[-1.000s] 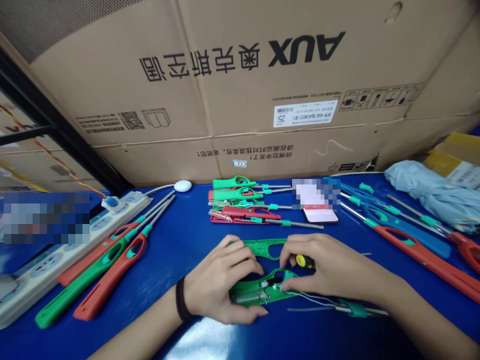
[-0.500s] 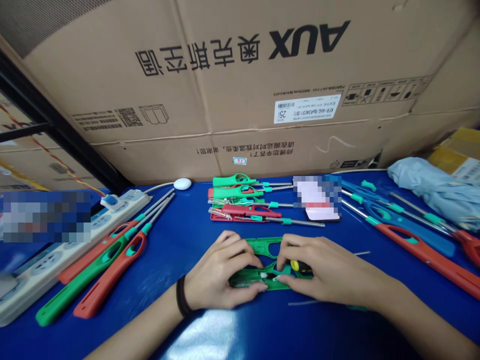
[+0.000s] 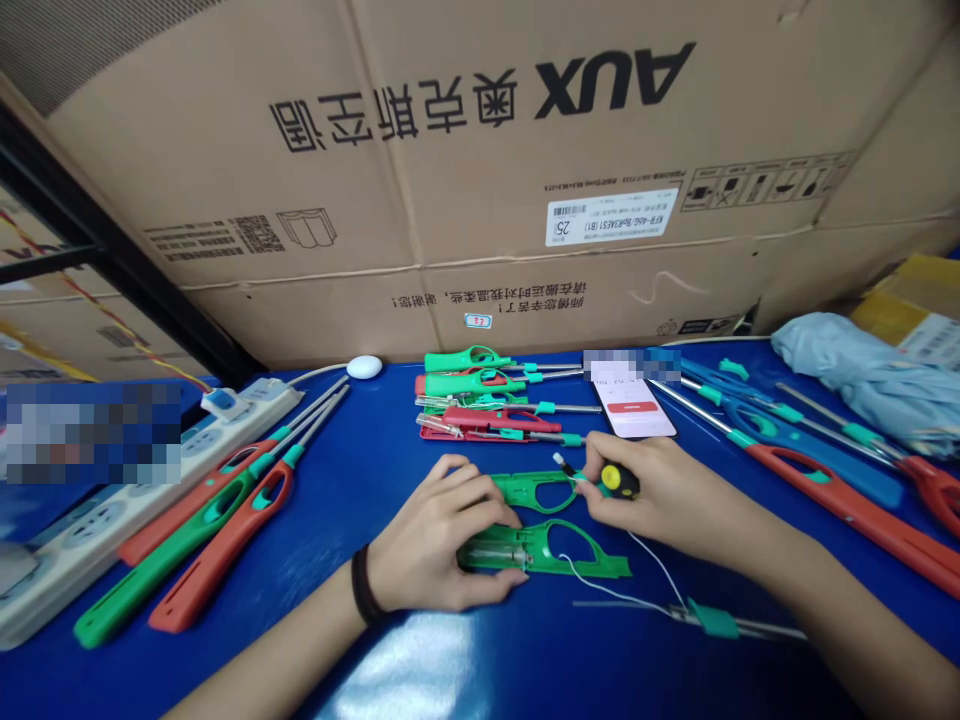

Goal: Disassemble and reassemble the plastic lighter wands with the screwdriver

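Note:
My left hand [image 3: 439, 545] is curled over the left end of an opened green lighter shell [image 3: 551, 553] lying on the blue table [image 3: 345, 500]; inner parts show inside it. A white wire runs from the shell to a metal nozzle with a teal collar [image 3: 712, 620] at the right. My right hand [image 3: 660, 495] is closed around a small screwdriver with a yellow-and-black handle [image 3: 616, 480], and its fingertips pinch a small black and white part [image 3: 564, 465] above the second green shell half [image 3: 536, 487].
Red and green long lighters [image 3: 217, 520] lie at the left beside a white power strip [image 3: 112, 510]. More lighter parts [image 3: 480, 405] are stacked behind, next to a phone [image 3: 634, 410]. Blue and red lighters [image 3: 810, 470] and a grey folded umbrella [image 3: 870, 385] lie at the right. A big cardboard box [image 3: 480, 170] stands behind.
My right hand has lifted off the green shell and moved up and right, pulling a small part and its white wire out. The nozzle with the teal collar is uncovered again.

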Motion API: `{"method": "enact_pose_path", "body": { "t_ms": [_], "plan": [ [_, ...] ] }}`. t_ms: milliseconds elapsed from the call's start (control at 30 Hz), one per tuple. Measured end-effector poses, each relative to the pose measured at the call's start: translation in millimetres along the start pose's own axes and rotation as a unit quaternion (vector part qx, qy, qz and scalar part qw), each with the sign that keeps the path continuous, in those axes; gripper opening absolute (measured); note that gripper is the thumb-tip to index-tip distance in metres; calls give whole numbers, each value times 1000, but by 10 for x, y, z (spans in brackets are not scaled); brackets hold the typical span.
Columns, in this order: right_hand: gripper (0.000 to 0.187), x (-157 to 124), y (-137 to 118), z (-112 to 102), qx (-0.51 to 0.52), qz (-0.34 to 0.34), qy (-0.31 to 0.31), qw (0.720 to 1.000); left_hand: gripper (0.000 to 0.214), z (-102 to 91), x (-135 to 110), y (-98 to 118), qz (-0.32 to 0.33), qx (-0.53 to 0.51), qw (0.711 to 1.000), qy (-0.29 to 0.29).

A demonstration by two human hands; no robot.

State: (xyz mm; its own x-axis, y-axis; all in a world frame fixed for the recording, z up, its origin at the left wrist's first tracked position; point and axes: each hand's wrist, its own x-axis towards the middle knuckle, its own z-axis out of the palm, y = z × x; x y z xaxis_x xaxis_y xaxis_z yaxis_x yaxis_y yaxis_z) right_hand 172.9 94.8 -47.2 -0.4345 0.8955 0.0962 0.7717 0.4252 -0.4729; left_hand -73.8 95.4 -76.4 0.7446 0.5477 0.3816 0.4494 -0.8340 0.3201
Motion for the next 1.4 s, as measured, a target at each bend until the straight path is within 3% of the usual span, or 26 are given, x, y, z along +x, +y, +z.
{"method": "enact_pose_path", "body": {
  "t_ms": [233,500,667,933,1100,1200,1400],
  "plan": [
    [6,18,156,-70,-39,59,16,997,21,-27,-3,-8,-7,-3,1000,-2],
    [10,-28,236,-161,-3,25,-73,997,22,-26,7,-14,-21,-10,999,-21],
    [10,-42,215,-134,9,28,-94,995,23,-12,1,-33,-38,-38,998,-38],
    [29,-47,228,-265,3,17,-26,1000,24,-16,4,-43,-38,-20,998,-39],
    [37,-104,254,-262,25,84,-140,986,25,-11,2,-50,-40,-7,999,-35],
    [26,-114,248,-240,39,67,-163,983,27,-16,5,-42,-30,2,999,-15],
    [18,-98,190,-314,75,26,-116,990,21,-28,-5,-4,-18,4,997,80]
  ]
}}
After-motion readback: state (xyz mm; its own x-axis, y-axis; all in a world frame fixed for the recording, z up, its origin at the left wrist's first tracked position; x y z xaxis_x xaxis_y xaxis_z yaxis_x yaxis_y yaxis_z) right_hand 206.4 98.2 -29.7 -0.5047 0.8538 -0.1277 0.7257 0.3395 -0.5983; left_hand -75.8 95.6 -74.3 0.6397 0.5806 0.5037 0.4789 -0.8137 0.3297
